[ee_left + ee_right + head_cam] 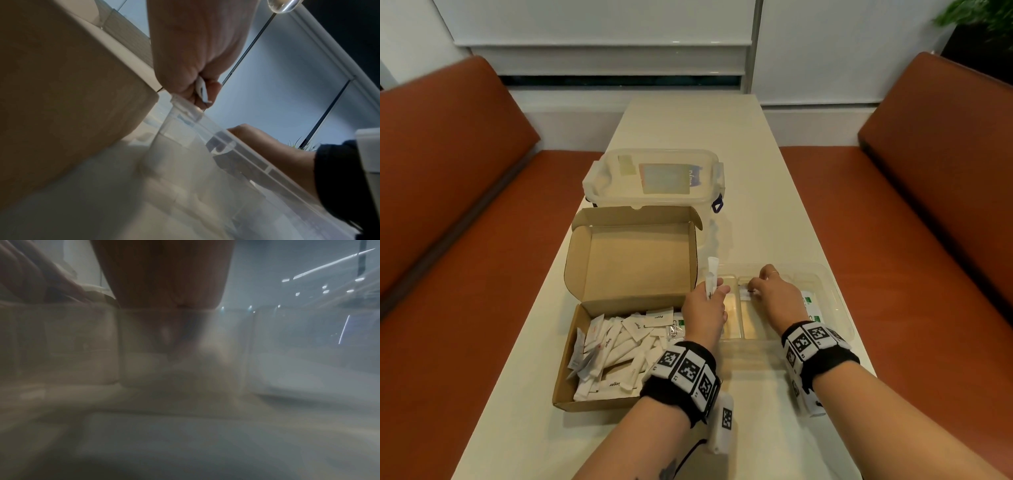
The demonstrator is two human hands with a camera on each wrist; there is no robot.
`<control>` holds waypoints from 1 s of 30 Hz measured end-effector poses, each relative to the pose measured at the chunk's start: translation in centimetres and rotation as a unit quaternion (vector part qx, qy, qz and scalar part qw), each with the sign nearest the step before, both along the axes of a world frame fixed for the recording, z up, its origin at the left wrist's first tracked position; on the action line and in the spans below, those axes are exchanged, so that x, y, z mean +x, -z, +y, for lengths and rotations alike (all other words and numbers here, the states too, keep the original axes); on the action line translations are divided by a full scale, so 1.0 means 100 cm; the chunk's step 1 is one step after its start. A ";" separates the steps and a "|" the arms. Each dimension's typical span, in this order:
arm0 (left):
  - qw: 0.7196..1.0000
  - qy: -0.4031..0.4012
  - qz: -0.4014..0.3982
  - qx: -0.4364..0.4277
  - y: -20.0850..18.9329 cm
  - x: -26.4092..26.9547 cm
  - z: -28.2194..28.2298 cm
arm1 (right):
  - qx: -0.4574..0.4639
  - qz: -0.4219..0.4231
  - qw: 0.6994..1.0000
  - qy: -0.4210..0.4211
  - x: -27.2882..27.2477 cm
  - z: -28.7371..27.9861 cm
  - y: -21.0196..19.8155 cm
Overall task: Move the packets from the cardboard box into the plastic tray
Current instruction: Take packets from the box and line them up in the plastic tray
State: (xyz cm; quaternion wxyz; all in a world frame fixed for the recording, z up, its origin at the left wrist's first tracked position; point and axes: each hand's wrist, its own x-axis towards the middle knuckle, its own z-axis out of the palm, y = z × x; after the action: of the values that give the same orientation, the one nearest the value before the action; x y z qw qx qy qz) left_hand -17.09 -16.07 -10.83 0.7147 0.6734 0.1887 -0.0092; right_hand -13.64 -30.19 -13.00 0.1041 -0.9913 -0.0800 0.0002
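Observation:
An open cardboard box [571,387] lies at the left, holding several white packets [619,346]. To its right stands a clear plastic tray [835,301] with compartments. My left hand [705,308] hovers over the tray's left end and grips a long white stick packet [711,277] that points up; the left wrist view shows the stick packet [202,92] inside curled fingers. My right hand [774,294] is down in the middle compartment, pinching a small white packet [748,293]. Green-printed packets [812,305] lie in the right compartment. The right wrist view is blurred by the tray wall [185,353].
A clear lidded storage tub [654,178] stands behind the box, whose lid [633,253] is raised against it. The long white table [767,205] runs away from me, with orange benches [465,222] along both sides.

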 end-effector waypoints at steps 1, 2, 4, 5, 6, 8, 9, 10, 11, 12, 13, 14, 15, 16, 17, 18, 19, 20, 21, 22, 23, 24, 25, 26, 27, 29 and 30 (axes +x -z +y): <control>1.000 0.000 0.002 0.000 0.000 0.000 0.000 | 0.002 -0.002 1.000 0.001 -0.001 0.000 0.000; 1.000 0.001 0.003 -0.002 -0.001 -0.001 0.000 | 0.007 -0.006 1.000 0.004 -0.001 0.000 -0.001; 1.000 0.002 0.004 -0.017 -0.002 -0.002 0.000 | 0.030 -0.023 0.999 0.011 -0.003 0.001 -0.004; 0.999 0.003 0.005 -0.034 -0.003 -0.002 0.000 | 0.047 -0.036 0.998 0.015 -0.003 0.002 -0.007; 0.998 0.005 0.010 -0.057 -0.005 -0.002 0.000 | 0.066 -0.049 0.996 0.020 -0.004 0.004 -0.011; 0.992 0.015 0.035 -0.117 -0.010 -0.001 0.000 | 0.113 -0.067 0.991 0.032 -0.005 0.008 -0.021; 0.987 0.024 0.049 -0.154 -0.013 -0.001 0.000 | 0.139 -0.073 0.987 0.036 -0.006 0.010 -0.027; 0.979 0.035 0.060 -0.194 -0.016 -0.002 0.000 | 0.171 -0.078 0.981 0.040 -0.007 0.013 -0.033; 0.970 0.047 0.067 -0.230 -0.019 -0.003 -0.001 | 0.221 -0.074 0.971 0.049 -0.008 0.016 -0.039; 0.963 0.060 0.070 -0.255 -0.022 -0.003 -0.001 | 0.290 -0.056 0.953 0.060 -0.009 0.019 -0.045; 0.958 0.072 0.069 -0.270 -0.025 -0.004 -0.002 | 0.367 -0.025 0.927 0.070 -0.011 0.021 -0.050; 0.956 0.079 0.068 -0.276 -0.027 -0.005 -0.003 | 0.433 0.013 0.898 0.076 -0.014 0.022 -0.054; 0.955 0.083 0.067 -0.277 -0.030 -0.005 -0.004 | 0.476 0.049 0.874 0.077 -0.017 0.024 -0.058; 0.955 0.085 0.067 -0.275 -0.031 -0.006 -0.005 | 0.496 0.072 0.862 0.075 -0.019 0.025 -0.059; 0.956 0.086 0.067 -0.271 -0.033 -0.007 -0.007 | 0.502 0.082 0.858 0.074 -0.020 0.025 -0.060; 0.958 0.088 0.066 -0.265 -0.034 -0.008 -0.008 | 0.503 0.081 0.857 0.074 -0.021 0.024 -0.060; 0.960 0.089 0.064 -0.259 -0.034 -0.009 -0.008 | 0.503 0.077 0.858 0.077 -0.021 0.023 -0.061; 0.961 0.091 0.062 -0.253 -0.034 -0.010 -0.009 | 0.502 0.072 0.858 0.083 -0.021 0.022 -0.060; 0.964 0.090 0.060 -0.244 -0.034 -0.010 -0.009 | 0.501 0.065 0.858 0.088 -0.021 0.021 -0.060; 0.968 0.079 0.061 -0.230 -0.033 -0.009 -0.009 | 0.500 0.055 0.859 0.091 -0.022 0.019 -0.060; 0.972 0.061 0.065 -0.217 -0.032 -0.009 -0.009 | 0.502 0.042 0.859 0.095 -0.021 0.018 -0.061; 0.975 0.039 0.072 -0.207 -0.030 -0.008 -0.010 | 0.505 0.028 0.856 0.102 -0.021 0.016 -0.062; 0.976 0.020 0.077 -0.202 -0.029 -0.007 -0.010 | 0.513 0.015 0.851 0.111 -0.021 0.014 -0.063; 0.978 0.006 0.078 -0.195 -0.028 -0.005 -0.010 | 0.529 0.003 0.840 0.122 -0.020 0.012 -0.064; 0.980 0.000 0.075 -0.183 -0.026 -0.004 -0.010 | 0.554 -0.005 0.822 0.133 -0.019 0.011 -0.066; 0.987 0.013 0.052 -0.152 -0.024 -0.003 -0.010 | 0.616 -0.006 0.774 0.148 -0.020 0.008 -0.068; 0.990 0.027 0.035 -0.133 -0.023 -0.003 -0.010 | 0.641 -0.002 0.752 0.154 -0.020 0.008 -0.068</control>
State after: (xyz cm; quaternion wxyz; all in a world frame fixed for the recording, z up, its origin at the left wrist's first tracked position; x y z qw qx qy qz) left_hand -17.38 -17.11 -8.52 0.7903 0.5766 0.1926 -0.0769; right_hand -15.68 -29.43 -6.15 0.7138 -0.6908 0.0919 -0.0690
